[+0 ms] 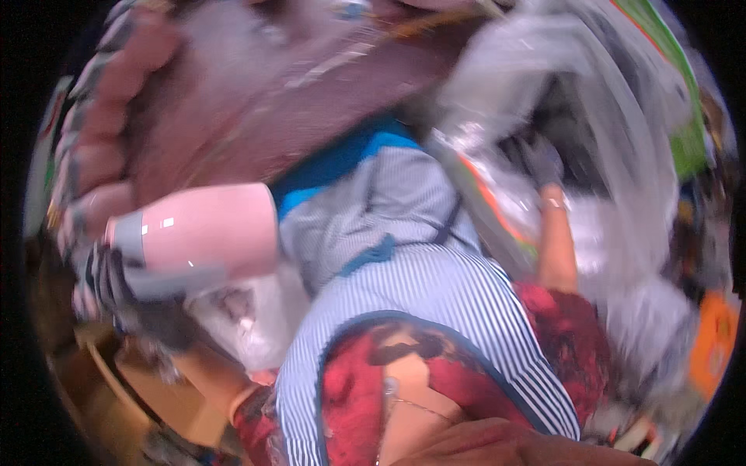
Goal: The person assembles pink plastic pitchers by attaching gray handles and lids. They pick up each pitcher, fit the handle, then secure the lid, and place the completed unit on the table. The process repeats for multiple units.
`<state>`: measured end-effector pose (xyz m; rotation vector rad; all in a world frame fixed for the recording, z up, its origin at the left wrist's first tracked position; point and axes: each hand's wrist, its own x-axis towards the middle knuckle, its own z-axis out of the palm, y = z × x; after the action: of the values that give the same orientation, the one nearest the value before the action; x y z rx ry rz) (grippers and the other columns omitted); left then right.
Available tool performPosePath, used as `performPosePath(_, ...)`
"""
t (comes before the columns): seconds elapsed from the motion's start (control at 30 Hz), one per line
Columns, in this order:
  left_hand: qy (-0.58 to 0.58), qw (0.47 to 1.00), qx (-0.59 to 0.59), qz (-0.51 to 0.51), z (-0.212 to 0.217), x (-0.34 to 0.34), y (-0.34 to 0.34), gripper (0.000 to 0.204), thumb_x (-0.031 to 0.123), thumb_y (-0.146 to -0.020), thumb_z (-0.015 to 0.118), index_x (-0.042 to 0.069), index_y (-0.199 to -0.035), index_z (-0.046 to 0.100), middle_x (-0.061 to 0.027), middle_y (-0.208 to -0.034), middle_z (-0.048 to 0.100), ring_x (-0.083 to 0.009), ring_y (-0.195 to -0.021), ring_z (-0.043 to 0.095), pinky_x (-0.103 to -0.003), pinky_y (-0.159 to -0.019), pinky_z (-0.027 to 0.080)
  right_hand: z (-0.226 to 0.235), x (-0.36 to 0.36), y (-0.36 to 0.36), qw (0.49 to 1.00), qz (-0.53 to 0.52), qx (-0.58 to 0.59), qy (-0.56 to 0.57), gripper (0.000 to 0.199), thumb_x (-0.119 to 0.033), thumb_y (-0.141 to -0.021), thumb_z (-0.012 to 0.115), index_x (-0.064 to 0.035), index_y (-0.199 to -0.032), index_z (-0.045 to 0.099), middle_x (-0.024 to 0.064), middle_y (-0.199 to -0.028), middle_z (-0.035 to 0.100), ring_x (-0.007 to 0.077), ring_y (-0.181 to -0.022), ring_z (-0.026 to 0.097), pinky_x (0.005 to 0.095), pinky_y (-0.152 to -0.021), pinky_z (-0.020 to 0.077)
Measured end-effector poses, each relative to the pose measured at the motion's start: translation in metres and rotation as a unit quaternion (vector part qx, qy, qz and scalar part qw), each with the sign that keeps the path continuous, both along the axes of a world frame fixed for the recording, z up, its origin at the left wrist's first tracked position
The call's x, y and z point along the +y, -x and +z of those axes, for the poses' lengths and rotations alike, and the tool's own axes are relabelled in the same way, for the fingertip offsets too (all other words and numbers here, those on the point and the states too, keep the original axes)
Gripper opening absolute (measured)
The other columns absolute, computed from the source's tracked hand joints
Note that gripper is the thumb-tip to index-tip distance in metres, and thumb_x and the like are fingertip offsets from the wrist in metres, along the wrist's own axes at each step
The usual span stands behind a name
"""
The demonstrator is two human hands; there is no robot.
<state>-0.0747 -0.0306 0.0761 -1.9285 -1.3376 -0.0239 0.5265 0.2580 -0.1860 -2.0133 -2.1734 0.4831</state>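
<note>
Blurred head view, lots of motion smear. Left hand [148,311], gloved in dark fabric, fingers wrapped around the grey handle of a pink hair-dryer-shaped appliance [198,229], held up at the left of the view with its barrel pointing right. Hard smooth plastic by its shine, probably light to moderate weight and a bit slippery; the handle is the sensible grip, the barrel too wide for one hand. Right hand [544,165], also dark-gloved, reaches up into clear plastic bags [622,147] at upper right; whether its fingers are closed on the film I cannot tell. The film looks thin, soft and crinkly, easy to tear, so best pinched at a gathered edge.

A green package edge [660,46] sits at the top right, an orange patch [711,342] at the right rim. An orange-and-white strip [489,198] runs beside the bags. Maroon cloth [295,101] lies above, and a white crumpled bag [249,318] below the appliance.
</note>
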Motion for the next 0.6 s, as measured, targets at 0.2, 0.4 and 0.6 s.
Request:
performPosePath(0.2,0.011,0.920,0.160,0.358,-0.037,0.004,0.127,0.033,0.018,-0.085,0.055,0.021,-0.117,0.061,-0.0068,-0.118,0.057,-0.0267,-0.124,0.051,-0.049,-0.107,0.039,-0.175,0.001,-0.101,0.770,0.340,-0.537,-0.060,0.042,-0.024,-0.096,0.044,-0.0176,-0.137,0.050,0.0191,-0.148,0.043,0.0379,-0.136,0.042,0.0568,-0.103,0.0407)
performPosePath(0.4,-0.178,0.904,0.074,0.381,-0.092,-0.059,0.215,0.029,0.017,-0.092,0.053,0.020,-0.120,0.057,-0.0039,-0.136,0.052,-0.0233,-0.137,0.043,-0.051,-0.111,0.034,0.060,-0.012,-0.001,0.955,-0.015,-0.287,0.073,0.044,-0.041,-0.098,0.048,-0.0139,-0.128,0.063,0.0222,-0.125,0.064,0.0343,-0.109,0.065,0.0462,-0.093,0.0496)
performPosePath(0.6,-0.191,0.872,0.049,0.448,-0.115,-0.046,0.232,0.041,0.019,-0.090,0.056,0.022,-0.131,0.056,-0.0054,-0.139,0.050,-0.0312,-0.136,0.041,-0.058,-0.113,0.027,0.165,-0.039,0.070,0.871,0.093,0.471,-0.107,0.073,-0.043,-0.093,0.062,-0.0115,-0.153,0.037,0.0182,-0.150,0.046,0.0315,-0.137,0.046,0.0446,-0.115,0.0320)
